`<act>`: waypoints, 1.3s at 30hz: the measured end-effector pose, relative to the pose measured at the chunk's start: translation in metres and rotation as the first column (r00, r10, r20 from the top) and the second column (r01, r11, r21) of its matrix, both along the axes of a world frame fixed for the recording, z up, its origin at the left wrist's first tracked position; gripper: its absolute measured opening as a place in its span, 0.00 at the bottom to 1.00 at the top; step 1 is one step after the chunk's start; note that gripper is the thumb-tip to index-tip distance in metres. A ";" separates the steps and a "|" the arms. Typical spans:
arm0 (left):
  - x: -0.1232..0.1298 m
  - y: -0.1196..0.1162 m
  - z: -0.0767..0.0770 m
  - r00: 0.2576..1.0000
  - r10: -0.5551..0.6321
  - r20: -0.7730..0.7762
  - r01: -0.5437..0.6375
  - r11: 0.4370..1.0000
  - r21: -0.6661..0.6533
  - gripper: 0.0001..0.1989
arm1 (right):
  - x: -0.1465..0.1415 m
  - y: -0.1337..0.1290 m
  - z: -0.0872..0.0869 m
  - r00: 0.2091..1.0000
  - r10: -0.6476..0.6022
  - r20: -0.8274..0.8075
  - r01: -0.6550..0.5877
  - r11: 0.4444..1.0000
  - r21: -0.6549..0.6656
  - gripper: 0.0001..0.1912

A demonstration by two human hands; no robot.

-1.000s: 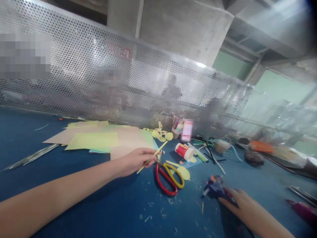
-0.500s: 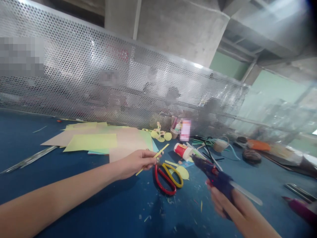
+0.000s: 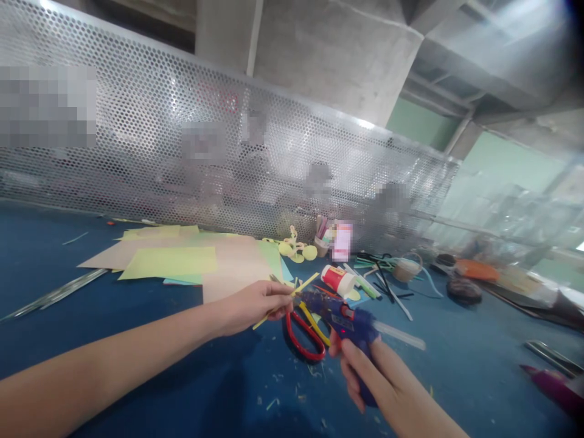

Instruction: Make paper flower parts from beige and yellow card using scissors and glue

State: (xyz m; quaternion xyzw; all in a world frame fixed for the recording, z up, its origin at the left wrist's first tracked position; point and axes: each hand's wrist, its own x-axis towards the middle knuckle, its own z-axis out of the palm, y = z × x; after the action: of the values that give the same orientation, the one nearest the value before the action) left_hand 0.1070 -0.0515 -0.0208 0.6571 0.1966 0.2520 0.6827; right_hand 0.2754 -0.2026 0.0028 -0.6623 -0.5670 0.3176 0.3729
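Observation:
Between the fingertips of my left hand is a thin yellow paper strip, slanting up to the right. My right hand grips a dark blue glue gun, a clear glue stick poking out of its back. The gun's nozzle is at the strip, right beside my left fingertips; whether it touches cannot be made out. Below the nozzle lie scissors with one red and one yellow handle, partly covered by the gun. A white bottle with a red label lies just beyond the gun.
Sheets of yellow and pale paper are spread at the left, near a metal ruler-like strip. A small yellow paper model stands by the perforated metal screen. Black and green strips lie right of centre. A purple tool is at far right.
My right hand has brought the glue gun leftward, its nozzle now at the yellow strip and over the scissors. My left hand has stayed nearly in place, still holding the strip.

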 end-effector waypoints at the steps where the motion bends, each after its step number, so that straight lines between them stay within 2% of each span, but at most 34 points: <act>1: 0.000 0.000 -0.001 1.000 0.005 -0.002 -0.005 1.000 0.002 0.09 | 0.000 0.000 0.000 1.000 -0.002 0.001 0.002 1.000 -0.001 0.25; 18: -0.002 -0.002 0.002 0.997 0.003 -0.072 0.002 0.997 0.072 0.11 | -0.003 -0.002 0.003 0.999 -0.012 0.034 0.013 0.999 -0.036 0.26; 28: 0.001 0.001 -0.003 0.999 0.007 -0.041 -0.007 1.000 0.005 0.08 | -0.003 0.000 0.002 1.000 -0.006 -0.008 0.005 1.000 -0.015 0.25; 33: 0.001 0.001 -0.002 0.999 -0.011 -0.041 0.011 1.000 0.006 0.08 | -0.004 -0.002 0.001 1.000 0.011 0.024 -0.010 0.998 -0.062 0.25; 39: -0.001 -0.001 -0.001 0.999 -0.022 -0.038 0.024 0.999 0.046 0.08 | -0.002 -0.001 0.001 0.993 -0.013 0.115 0.014 1.000 -0.009 0.25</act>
State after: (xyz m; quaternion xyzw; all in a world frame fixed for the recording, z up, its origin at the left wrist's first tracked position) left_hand 0.1057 -0.0522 -0.0215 0.6796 0.1960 0.2360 0.6664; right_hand 0.2731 -0.2032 0.0041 -0.6850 -0.5816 0.2792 0.3384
